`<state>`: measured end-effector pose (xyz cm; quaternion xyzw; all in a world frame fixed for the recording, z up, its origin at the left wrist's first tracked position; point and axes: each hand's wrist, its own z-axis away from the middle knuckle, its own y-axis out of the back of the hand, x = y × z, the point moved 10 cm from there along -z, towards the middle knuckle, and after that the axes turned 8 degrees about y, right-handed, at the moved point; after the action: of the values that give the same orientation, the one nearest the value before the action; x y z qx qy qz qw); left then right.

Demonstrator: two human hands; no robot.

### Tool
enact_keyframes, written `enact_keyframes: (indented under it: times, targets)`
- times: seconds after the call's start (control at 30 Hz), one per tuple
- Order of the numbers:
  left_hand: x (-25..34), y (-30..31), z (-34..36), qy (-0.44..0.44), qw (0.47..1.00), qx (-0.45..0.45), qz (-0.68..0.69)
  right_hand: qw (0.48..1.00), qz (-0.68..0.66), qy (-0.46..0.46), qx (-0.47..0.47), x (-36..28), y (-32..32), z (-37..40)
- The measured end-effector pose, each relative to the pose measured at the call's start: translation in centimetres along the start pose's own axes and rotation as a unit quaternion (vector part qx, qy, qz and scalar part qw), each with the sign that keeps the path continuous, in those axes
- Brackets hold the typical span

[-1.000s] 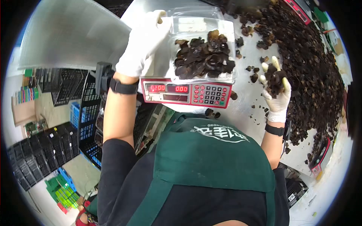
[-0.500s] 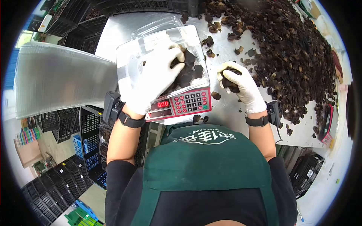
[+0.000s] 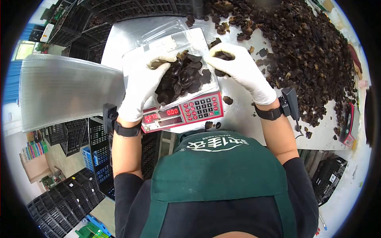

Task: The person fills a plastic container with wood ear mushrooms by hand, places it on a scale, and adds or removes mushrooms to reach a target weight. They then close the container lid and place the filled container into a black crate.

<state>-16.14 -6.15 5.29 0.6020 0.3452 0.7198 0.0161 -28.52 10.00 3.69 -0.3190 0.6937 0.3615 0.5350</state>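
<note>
A clear plastic box (image 3: 186,41) lies with its lid raised on a scale (image 3: 200,109) with a red key panel; one red readout shows 0.270. Dark pieces of dried fungus (image 3: 184,77) fill much of the box. At the box's left side is my left hand (image 3: 147,77), white-gloved, thumb and fingers apart beside the pieces with nothing between them. My right hand (image 3: 238,69), also gloved, is at the box's right edge, its fingers curled round some dark fungus pieces (image 3: 224,56).
A large heap of dark fungus (image 3: 305,59) covers the right of the metal table (image 3: 238,115). Left of the scale stands a stack of clear plastic lids or trays (image 3: 71,93). Black crates (image 3: 135,8) stand behind the table, and more are at lower left.
My left hand has drawn back left from the fungus in the box, its fingers parting. My right hand has moved up and left to the box's edge with its pieces.
</note>
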Motion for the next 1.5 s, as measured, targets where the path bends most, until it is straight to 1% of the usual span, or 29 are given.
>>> enact_keyframes:
  times: [0.07, 0.1, 0.13, 0.2, 0.23, 0.27, 0.3, 0.33, 0.4, 0.43, 0.47, 0.53, 0.57, 0.63, 0.7, 0.8, 0.87, 0.97, 1.0, 1.07, 1.1, 1.13, 1.2, 1.3, 1.33, 1.4, 1.43, 1.47, 1.5]
  targets:
    - [1.4, 1.1, 0.4, -0.02, 0.999, 0.015, 0.025, 0.996, 0.011, 0.086, 0.008, -1.3, -0.9, -1.3]
    - [2.3, 1.4, 0.7, -0.037, 0.998, 0.02, 0.049, 1.0, 0.01, 0.01, -0.024, -1.0, -1.7, -1.6]
    - [3.2, 1.7, 1.0, -0.054, 0.996, 0.026, 0.073, 0.999, -0.028, -0.007, -0.039, -1.9, -2.7, -1.9]
    - [5.2, 2.1, 1.6, -0.095, 0.993, 0.06, 0.037, 0.991, -0.104, -0.039, -0.071, -3.1, -5.2, -2.3]
    - [6.3, 2.1, 1.7, -0.123, 0.989, 0.079, 0.024, 0.994, -0.075, -0.03, -0.067, -3.0, -5.8, -2.5]
    - [7.2, 2.4, 2.1, -0.148, 0.984, 0.098, 0.009, 0.993, -0.09, -0.024, -0.074, -3.0, -6.3, -2.7]
    - [7.2, 2.9, 2.2, -0.122, 0.987, 0.102, 0.001, 0.991, -0.106, -0.019, -0.081, -2.9, -6.5, -3.0]
    - [6.4, 3.3, 2.2, -0.089, 0.991, 0.087, 0.042, 0.989, -0.122, -0.013, -0.088, -3.1, -6.6, -3.2]
    - [7.7, 5.2, 3.0, -0.169, 0.976, 0.126, -0.062, 0.991, -0.113, -0.052, -0.038, -2.5, -5.0, -2.5]
    - [7.3, 6.4, 3.1, -0.176, 0.972, 0.138, -0.069, 0.99, -0.115, -0.072, -0.028, -1.5, -4.1, -2.1]
    - [6.5, 7.4, 3.3, -0.151, 0.973, 0.152, -0.08, 0.989, -0.115, -0.093, -0.017, -0.2, -3.1, -1.7]
    - [4.7, 8.5, 3.4, -0.094, 0.979, 0.164, -0.078, 0.986, -0.131, -0.104, 0.001, 1.5, -1.3, -1.1]
    - [4.3, 8.4, 3.3, -0.093, 0.98, 0.156, -0.08, 0.982, -0.152, -0.114, 0.014, 2.6, -0.6, -0.8]
    - [3.7, 7.9, 3.1, -0.092, 0.983, 0.138, -0.082, 0.981, -0.159, -0.107, 0.036, 2.3, 0.2, -0.3]
    - [2.9, 7.1, 3.0, -0.067, 0.984, 0.128, -0.104, 0.979, -0.161, -0.114, 0.054, 2.8, 1.1, 0.0]
    - [1.7, 6.6, 2.6, -0.041, 0.981, 0.127, -0.142, 0.991, -0.074, -0.112, -0.01, 2.4, 1.1, -0.1]
    - [1.1, 6.8, 2.3, -0.029, 0.979, 0.131, -0.154, 0.994, -0.036, -0.105, 0.013, 1.7, 1.0, -0.4]
    - [1.1, 6.2, 1.5, -0.047, 0.981, 0.114, -0.149, 0.994, 0.064, -0.044, -0.073, 0.3, -0.3, -1.7]
    - [1.2, 6.0, 1.4, -0.054, 0.98, 0.113, -0.152, 0.992, 0.111, 0.032, -0.049, -0.1, -0.5, -2.4]
    - [1.0, 5.4, 0.9, -0.049, 0.986, 0.095, -0.131, 0.97, 0.215, 0.101, -0.052, -1.2, -1.8, -3.0]
    - [0.9, 5.2, 0.6, -0.048, 0.986, 0.092, -0.129, 0.944, 0.3, 0.124, -0.062, -1.6, -2.5, -3.0]
    - [0.7, 5.1, 0.5, -0.047, 0.987, 0.089, -0.127, 0.907, 0.393, 0.143, -0.044, -0.7, -2.8, -3.0]
    - [0.7, 5.0, 0.3, -0.053, 0.984, 0.09, -0.145, 0.864, 0.466, 0.192, -0.021, 0.0, -3.4, -3.2]
    - [0.4, 5.7, 0.4, -0.041, 0.983, 0.097, -0.153, 0.881, 0.419, 0.219, 0.012, -1.1, -2.1, -3.3]
    - [0.1, 6.0, 0.6, -0.031, 0.983, 0.101, -0.152, 0.926, 0.339, 0.168, 0.005, -1.0, -1.3, -3.7]
    - [0.3, 6.4, 1.0, -0.015, 0.985, 0.103, -0.14, 0.957, 0.273, 0.1, 0.0, -1.6, 0.1, -3.7]
    - [0.5, 6.5, 1.1, -0.006, 0.986, 0.103, -0.133, 0.973, 0.228, 0.024, -0.02, -1.3, 0.5, -3.5]
    - [0.9, 6.3, 1.1, -0.02, 0.986, 0.099, -0.133, 0.973, 0.225, 0.037, -0.025, -1.8, 0.6, -3.4]
    - [1.5, 6.0, 1.1, -0.034, 0.986, 0.096, -0.134, 0.98, 0.197, 0.026, -0.031, -2.3, 0.4, -3.1]
